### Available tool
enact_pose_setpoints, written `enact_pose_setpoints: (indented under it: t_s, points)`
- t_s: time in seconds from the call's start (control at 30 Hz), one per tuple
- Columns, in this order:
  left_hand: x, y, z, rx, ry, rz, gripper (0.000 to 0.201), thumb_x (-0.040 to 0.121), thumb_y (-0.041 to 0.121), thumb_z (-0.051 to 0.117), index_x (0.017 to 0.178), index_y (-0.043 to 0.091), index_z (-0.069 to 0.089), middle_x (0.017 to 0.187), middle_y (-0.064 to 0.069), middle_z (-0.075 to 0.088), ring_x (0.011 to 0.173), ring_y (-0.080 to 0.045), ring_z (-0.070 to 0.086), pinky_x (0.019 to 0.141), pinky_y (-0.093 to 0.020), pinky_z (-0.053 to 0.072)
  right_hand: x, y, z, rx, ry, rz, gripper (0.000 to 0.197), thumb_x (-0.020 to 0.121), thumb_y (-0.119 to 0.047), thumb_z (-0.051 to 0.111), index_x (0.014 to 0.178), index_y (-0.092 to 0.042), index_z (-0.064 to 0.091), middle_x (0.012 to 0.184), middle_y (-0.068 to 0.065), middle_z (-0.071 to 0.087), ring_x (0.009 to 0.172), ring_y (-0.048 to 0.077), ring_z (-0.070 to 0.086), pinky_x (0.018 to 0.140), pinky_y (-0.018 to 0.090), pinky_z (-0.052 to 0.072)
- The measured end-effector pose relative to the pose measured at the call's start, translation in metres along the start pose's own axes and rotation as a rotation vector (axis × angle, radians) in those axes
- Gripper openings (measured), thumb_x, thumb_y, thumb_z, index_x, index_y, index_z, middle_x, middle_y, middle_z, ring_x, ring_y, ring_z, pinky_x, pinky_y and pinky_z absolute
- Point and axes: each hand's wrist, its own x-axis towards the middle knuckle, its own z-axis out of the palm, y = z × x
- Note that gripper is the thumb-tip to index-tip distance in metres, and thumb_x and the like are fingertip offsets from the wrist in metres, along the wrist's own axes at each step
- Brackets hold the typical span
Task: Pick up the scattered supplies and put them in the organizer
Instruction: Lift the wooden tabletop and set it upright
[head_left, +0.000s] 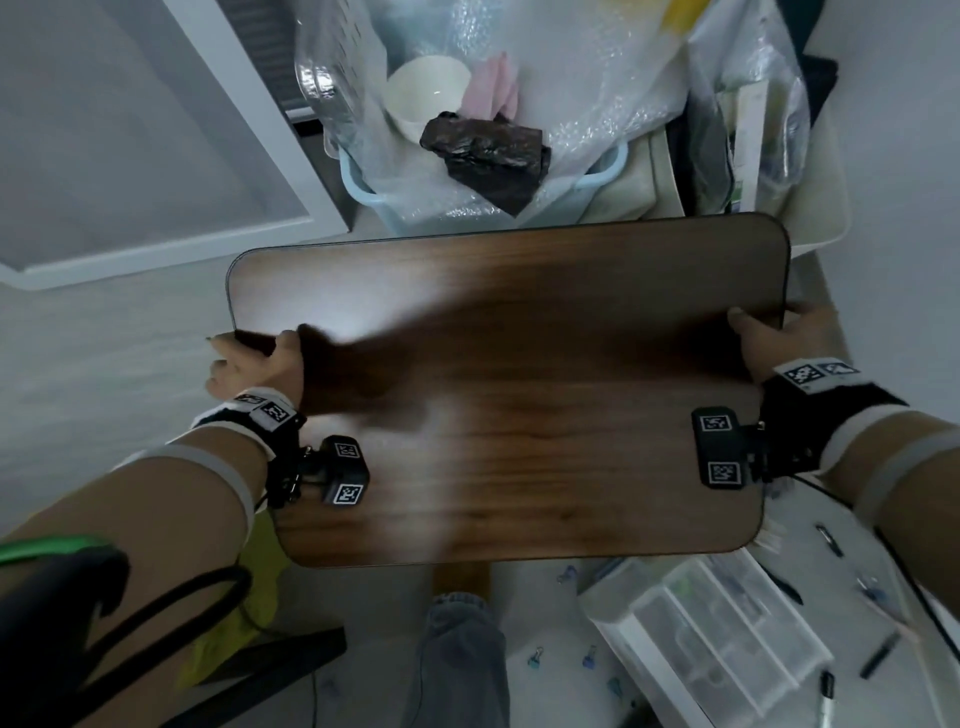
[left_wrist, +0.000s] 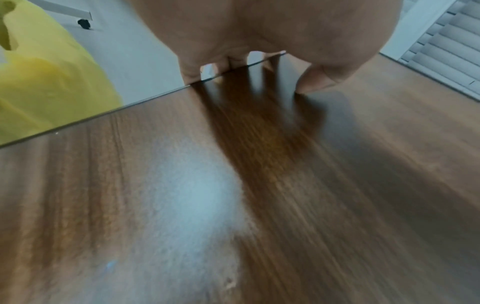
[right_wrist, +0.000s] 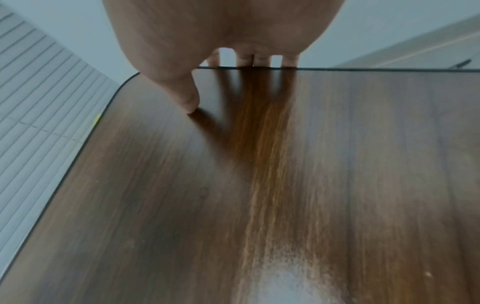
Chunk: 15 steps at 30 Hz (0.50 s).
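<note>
A brown wooden tabletop fills the middle of the head view. My left hand grips its left edge, thumb on top and fingers curled under the rim. My right hand grips the right edge the same way, thumb on the wood. Low at the right, on the white floor, lies a clear plastic organizer with several compartments. Pens, a marker and small binder clips are scattered around it.
Beyond the tabletop stands a light blue tub stuffed with bubble wrap, a white bowl and a black bag. A yellow cloth lies at the left, near black chair legs. My trouser leg shows below the board.
</note>
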Motion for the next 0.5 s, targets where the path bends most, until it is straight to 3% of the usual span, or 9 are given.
enact_pose_setpoints:
  t_s: [0.1, 0.17, 0.27, 0.37, 0.43, 0.5]
  points:
    - [0.024, 0.0, 0.008, 0.012, -0.026, 0.001, 0.075, 0.081, 0.053, 0.056, 0.13, -0.001, 0.041, 0.129, -0.027, 0.052, 0.122, -0.044, 0.047, 0.103, -0.05, 0.037, 0.011, -0.007, 0.027, -0.03, -0.045, -0.02, 0.062, 0.08, -0.038, 0.074, 0.129, -0.007, 0.051, 0.119, 0.015, 0.064, 0.112, 0.031, 0.061, 0.098, 0.038, 0.046]
    - [0.037, -0.003, 0.013, 0.045, -0.048, -0.005, 0.076, 0.083, 0.051, 0.064, 0.132, -0.003, 0.041, 0.134, -0.026, 0.05, 0.127, -0.044, 0.044, 0.105, -0.05, 0.037, 0.025, -0.003, 0.044, -0.05, -0.11, -0.037, 0.052, 0.068, -0.047, 0.077, 0.11, -0.019, 0.065, 0.104, 0.01, 0.069, 0.097, 0.028, 0.066, 0.091, 0.037, 0.051]
    - [0.056, -0.007, 0.018, 0.041, -0.015, 0.026, 0.074, 0.084, 0.041, 0.069, 0.135, -0.004, 0.042, 0.139, -0.025, 0.046, 0.13, -0.041, 0.042, 0.106, -0.046, 0.035, 0.069, 0.023, 0.07, -0.023, -0.125, -0.029, 0.062, 0.047, -0.059, 0.074, 0.1, -0.028, 0.066, 0.106, 0.005, 0.07, 0.099, 0.03, 0.067, 0.094, 0.048, 0.053]
    - [0.075, -0.008, 0.022, -0.008, -0.075, 0.082, 0.08, 0.084, 0.043, 0.07, 0.147, 0.009, 0.035, 0.142, -0.023, 0.042, 0.132, -0.041, 0.041, 0.109, -0.047, 0.035, 0.062, 0.005, 0.089, -0.026, -0.164, -0.15, 0.055, 0.063, -0.05, 0.073, 0.113, -0.029, 0.061, 0.113, 0.005, 0.069, 0.104, 0.03, 0.065, 0.096, 0.051, 0.051]
    - [0.08, -0.004, 0.026, -0.026, -0.141, 0.102, 0.095, 0.082, 0.051, 0.072, 0.157, 0.024, 0.019, 0.147, -0.021, 0.038, 0.134, -0.041, 0.042, 0.11, -0.047, 0.038, 0.06, -0.003, 0.098, -0.049, -0.159, -0.213, 0.06, 0.073, -0.042, 0.071, 0.127, -0.027, 0.05, 0.117, 0.009, 0.067, 0.106, 0.03, 0.063, 0.097, 0.051, 0.049]
    - [0.08, -0.003, 0.032, -0.006, -0.162, 0.106, 0.1, 0.084, 0.047, 0.073, 0.159, 0.03, 0.01, 0.15, -0.02, 0.035, 0.136, -0.04, 0.041, 0.106, -0.045, 0.039, 0.065, -0.003, 0.105, -0.12, -0.17, -0.248, 0.072, 0.072, -0.045, 0.071, 0.135, -0.025, 0.043, 0.121, 0.012, 0.063, 0.109, 0.031, 0.06, 0.098, 0.05, 0.048]
